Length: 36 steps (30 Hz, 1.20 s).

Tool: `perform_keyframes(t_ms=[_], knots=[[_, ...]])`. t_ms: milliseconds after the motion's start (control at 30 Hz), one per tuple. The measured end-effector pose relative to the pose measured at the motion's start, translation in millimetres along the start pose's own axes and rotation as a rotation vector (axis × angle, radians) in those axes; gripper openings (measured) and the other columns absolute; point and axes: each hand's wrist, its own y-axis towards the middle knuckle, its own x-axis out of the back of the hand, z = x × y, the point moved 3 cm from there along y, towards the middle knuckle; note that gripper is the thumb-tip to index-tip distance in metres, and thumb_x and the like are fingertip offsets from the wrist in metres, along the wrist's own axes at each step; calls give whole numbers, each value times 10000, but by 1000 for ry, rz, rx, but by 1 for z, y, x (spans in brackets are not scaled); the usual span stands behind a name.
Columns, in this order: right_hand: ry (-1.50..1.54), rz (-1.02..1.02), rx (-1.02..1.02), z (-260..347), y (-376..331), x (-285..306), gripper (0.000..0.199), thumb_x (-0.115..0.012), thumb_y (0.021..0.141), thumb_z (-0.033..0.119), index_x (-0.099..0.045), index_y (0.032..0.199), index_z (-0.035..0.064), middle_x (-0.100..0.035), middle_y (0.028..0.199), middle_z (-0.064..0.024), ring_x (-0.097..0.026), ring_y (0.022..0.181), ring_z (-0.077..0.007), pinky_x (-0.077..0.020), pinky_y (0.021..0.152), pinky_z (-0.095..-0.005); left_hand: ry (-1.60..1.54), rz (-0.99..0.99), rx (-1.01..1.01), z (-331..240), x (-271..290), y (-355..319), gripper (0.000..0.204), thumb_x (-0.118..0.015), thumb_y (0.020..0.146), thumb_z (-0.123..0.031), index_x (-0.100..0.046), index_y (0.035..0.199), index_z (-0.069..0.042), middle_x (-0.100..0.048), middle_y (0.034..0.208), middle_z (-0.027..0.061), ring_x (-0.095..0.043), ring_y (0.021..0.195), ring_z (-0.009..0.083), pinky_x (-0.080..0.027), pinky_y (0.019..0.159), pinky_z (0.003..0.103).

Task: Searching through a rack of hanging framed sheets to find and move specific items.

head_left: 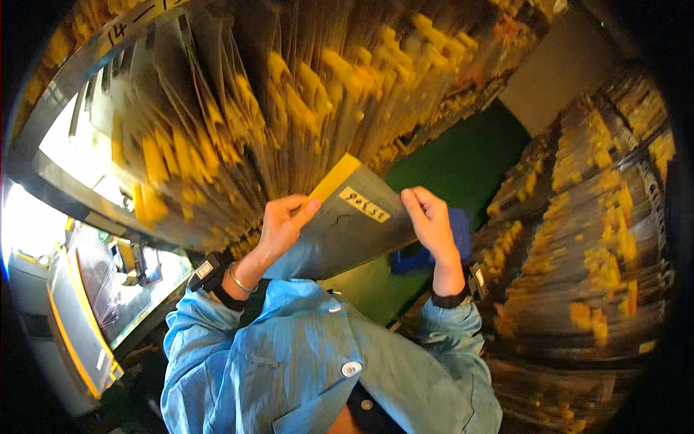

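Note:
In front of my chest I hold a flat dark grey folder-like panel [325, 239] with a yellow strip along its upper left edge and a white label near the top. It tilts, its upper corner pointing away from me. My left hand [283, 226] is closed on the left edge, the thumb lying by the yellow strip. At the opposite edge my right hand [432, 220] pinches the panel between thumb and fingers. Whether it is a single sheet or a sleeve with something inside, I cannot tell.
Ahead and left, a long shelf is packed with upright dark panels with yellow edges [303, 94]. More stacked rows [564, 267] stand on the right. Between them runs a green floor [463, 155] with a blue bin [460, 235]. A bright table [155, 304] lies at left.

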Motion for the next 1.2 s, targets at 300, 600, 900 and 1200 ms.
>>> perform_keyframes(t_ms=[300, 600, 900, 1200], knots=[[187, 40, 133, 29, 82, -23, 359, -611, 903, 204, -495, 1195, 31, -638, 884, -60, -549, 685, -77, -446, 586, -258, 22, 13, -91, 2, -47, 46, 273, -651, 886, -238, -677, 849, 31, -559, 617, -3, -457, 586, 82, -387, 534, 275], [-6, -134, 485, 16, 157, -53, 150, -696, 826, 173, -644, 752, 52, -593, 569, -117, -592, 465, -255, -443, 448, -313, 476, -45, -302, -45, -62, 84, 188, -696, 818, -169, -676, 799, 17, -638, 700, 127, -621, 607, 204, -488, 581, 324], [-282, -178, 735, 12, 220, -66, 111, -678, 785, 181, -710, 891, 193, -650, 664, -112, -643, 575, -263, -489, 495, -347, 1395, -55, -1051, -66, -55, 135, 118, -637, 769, -110, -617, 832, -12, -626, 919, 104, -601, 836, 245, -488, 731, 353], [-138, -179, 720, -5, 236, -68, 117, -710, 769, 178, -730, 883, 191, -653, 662, -108, -642, 569, -246, -497, 510, -326, 1776, -60, -827, -32, -14, 134, 174, -616, 793, -197, -623, 841, -29, -607, 999, 116, -548, 1005, 246, -418, 897, 352]])
